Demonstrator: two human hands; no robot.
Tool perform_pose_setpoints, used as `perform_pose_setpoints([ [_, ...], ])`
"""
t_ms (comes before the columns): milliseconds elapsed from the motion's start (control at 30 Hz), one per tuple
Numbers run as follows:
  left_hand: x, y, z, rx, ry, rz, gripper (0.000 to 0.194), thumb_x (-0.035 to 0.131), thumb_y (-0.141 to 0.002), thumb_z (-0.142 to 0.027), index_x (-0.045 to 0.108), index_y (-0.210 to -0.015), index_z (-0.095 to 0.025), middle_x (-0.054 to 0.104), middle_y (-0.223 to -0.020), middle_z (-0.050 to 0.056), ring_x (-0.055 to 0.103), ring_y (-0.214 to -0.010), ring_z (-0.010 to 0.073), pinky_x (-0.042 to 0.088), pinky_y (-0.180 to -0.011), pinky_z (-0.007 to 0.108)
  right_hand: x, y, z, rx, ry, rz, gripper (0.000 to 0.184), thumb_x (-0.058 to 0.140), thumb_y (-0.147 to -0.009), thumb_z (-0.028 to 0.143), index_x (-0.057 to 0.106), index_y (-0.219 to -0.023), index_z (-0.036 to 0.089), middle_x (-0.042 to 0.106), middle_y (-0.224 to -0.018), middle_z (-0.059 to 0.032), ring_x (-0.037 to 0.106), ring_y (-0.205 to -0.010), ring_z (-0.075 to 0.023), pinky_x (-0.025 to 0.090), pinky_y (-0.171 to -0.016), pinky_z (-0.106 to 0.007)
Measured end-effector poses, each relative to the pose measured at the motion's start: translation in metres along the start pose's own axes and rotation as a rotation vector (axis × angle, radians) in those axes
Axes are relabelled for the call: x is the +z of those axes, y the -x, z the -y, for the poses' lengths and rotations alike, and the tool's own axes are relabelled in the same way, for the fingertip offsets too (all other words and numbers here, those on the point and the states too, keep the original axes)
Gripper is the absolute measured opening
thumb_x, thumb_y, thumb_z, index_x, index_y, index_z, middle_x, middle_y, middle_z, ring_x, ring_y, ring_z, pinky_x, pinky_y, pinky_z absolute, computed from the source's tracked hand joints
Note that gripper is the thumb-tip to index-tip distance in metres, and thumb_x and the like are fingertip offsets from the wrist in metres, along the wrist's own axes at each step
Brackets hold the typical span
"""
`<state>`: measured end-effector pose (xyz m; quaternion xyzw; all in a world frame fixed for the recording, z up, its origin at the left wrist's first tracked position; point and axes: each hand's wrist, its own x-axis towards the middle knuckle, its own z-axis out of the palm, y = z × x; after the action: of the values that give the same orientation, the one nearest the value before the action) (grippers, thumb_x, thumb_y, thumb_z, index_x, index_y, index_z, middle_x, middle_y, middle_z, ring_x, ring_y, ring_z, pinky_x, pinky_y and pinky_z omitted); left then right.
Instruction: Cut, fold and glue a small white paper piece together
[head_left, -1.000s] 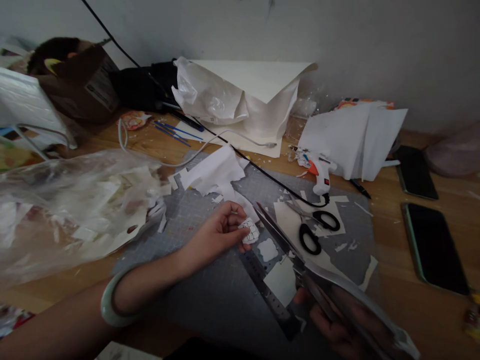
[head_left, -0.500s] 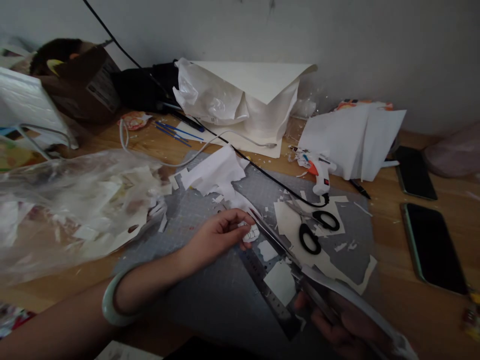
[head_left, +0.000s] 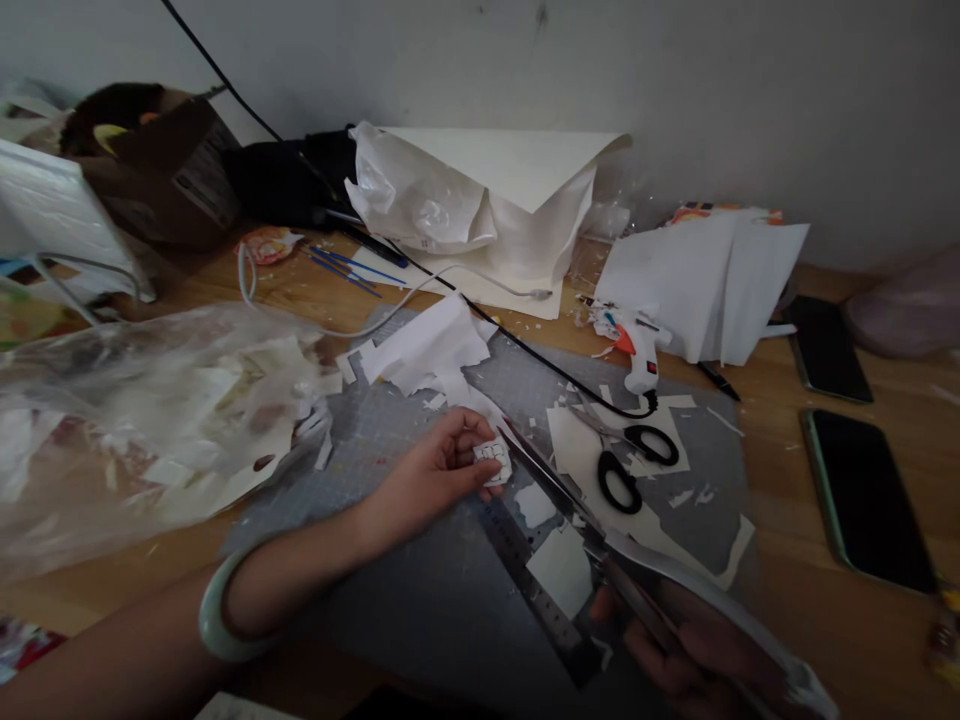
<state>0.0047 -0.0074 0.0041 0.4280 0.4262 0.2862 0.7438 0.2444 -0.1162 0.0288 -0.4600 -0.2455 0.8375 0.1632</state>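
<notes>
Left hand: I'm pinching the small line-marked piece between thumb and fingers; it's sticking out past the fingertips on the right, above the grey cutting mat. Right hand: I'm curling it around the handles of the long scissors, partly hidden behind them and dim.

Key relation: the scissors' long axis is running diagonally from my right hand, lower right, to the tips, upper left. The tips are sitting just beside the piece, on its upper right. Can't tell if blade and piece are touching, or how far apart the blades are standing. Left hand is nearer, being the one gripping the piece; right hand is staying back by the blade length.

A white scrap is lying under the blades, near the ruler. Black-handled scissors are lying to the right.
</notes>
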Motion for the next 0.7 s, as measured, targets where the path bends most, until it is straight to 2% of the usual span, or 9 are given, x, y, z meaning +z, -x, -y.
perform_pose_setpoints([
  [67, 0.0, 0.0, -0.001, 0.0, -0.039, -0.009, 0.025, 0.065, -0.069, -0.024, 0.043, -0.081, -0.019, 0.05, -0.069, -0.007, 0.052, -0.053, 0.0057, 0.048, -0.056, 0.023, -0.002, -0.005, -0.006, -0.023, -0.024, 0.007, 0.047, 0.069, -0.052, 0.055, 0.061, -0.087, 0.024, 0.032, -0.043, 0.0089, 0.018, -0.035, -0.0041, 0.011, -0.033, -0.018],
  [167, 0.0, 0.001, -0.002, 0.01, -0.085, -0.001, 0.022, 0.063, -0.071, -0.024, 0.046, -0.083, -0.019, 0.051, -0.068, -0.006, 0.054, -0.056, 0.0072, 0.047, -0.056, 0.023, -0.01, -0.01, -0.018, 0.019, -0.052, -0.015, 0.037, 0.065, -0.06, 0.053, 0.061, -0.081, 0.024, 0.031, -0.038, 0.0086, 0.02, -0.033, -0.0053, 0.012, -0.032, -0.019],
  [300, -0.001, 0.0, 0.0, 0.04, -0.067, 0.0, 0.025, 0.062, -0.071, -0.023, 0.046, -0.089, -0.02, 0.053, -0.074, -0.004, 0.055, -0.058, 0.0077, 0.047, -0.056, 0.023, -0.018, -0.01, -0.025, 0.037, -0.034, 0.072, 0.049, 0.065, -0.055, 0.057, 0.06, -0.091, 0.024, 0.038, -0.044, 0.0088, 0.018, -0.031, -0.0042, 0.012, -0.029, -0.019],
  [367, -0.001, 0.0, 0.001, 0.051, -0.063, -0.006, 0.025, 0.063, -0.071, -0.023, 0.046, -0.088, -0.019, 0.053, -0.077, -0.004, 0.054, -0.058, 0.0072, 0.047, -0.055, 0.023, -0.018, -0.009, -0.024, 0.038, -0.017, 0.067, 0.046, 0.067, -0.056, 0.053, 0.06, -0.091, 0.025, 0.037, -0.043, 0.0093, 0.017, -0.03, -0.0041, 0.012, -0.028, -0.019],
  [467, -0.001, 0.0, 0.001, 0.054, -0.055, -0.002, 0.022, 0.064, -0.07, -0.023, 0.046, -0.082, -0.019, 0.051, -0.073, -0.005, 0.053, -0.056, 0.007, 0.047, -0.055, 0.023, -0.013, -0.005, -0.017, 0.025, -0.016, -0.015, 0.038, 0.066, -0.059, 0.05, 0.061, -0.086, 0.024, 0.032, -0.041, 0.0095, 0.016, -0.031, -0.0044, 0.01, -0.03, -0.019],
  [600, 0.0, 0.002, -0.003, 0.027, -0.059, -0.005, 0.018, 0.065, -0.069, -0.023, 0.048, -0.074, -0.018, 0.052, -0.068, -0.005, 0.054, -0.057, 0.0074, 0.047, -0.055, 0.021, -0.002, 0.002, -0.002, -0.006, -0.013, -0.032, 0.049, 0.062, -0.058, 0.059, 0.062, -0.09, 0.021, 0.035, -0.047, 0.0079, 0.015, -0.035, -0.004, 0.009, -0.034, -0.02],
  [700, 0.001, 0.002, -0.005, 0.013, -0.084, -0.002, 0.015, 0.065, -0.068, -0.024, 0.052, -0.069, -0.017, 0.053, -0.067, -0.004, 0.055, -0.058, 0.008, 0.046, -0.054, 0.02, 0.003, 0.004, 0.005, 0.002, -0.011, -0.032, 0.047, 0.062, -0.057, 0.053, 0.062, -0.091, 0.021, 0.033, -0.046, 0.0084, 0.015, -0.037, -0.0045, 0.009, -0.037, -0.021],
])
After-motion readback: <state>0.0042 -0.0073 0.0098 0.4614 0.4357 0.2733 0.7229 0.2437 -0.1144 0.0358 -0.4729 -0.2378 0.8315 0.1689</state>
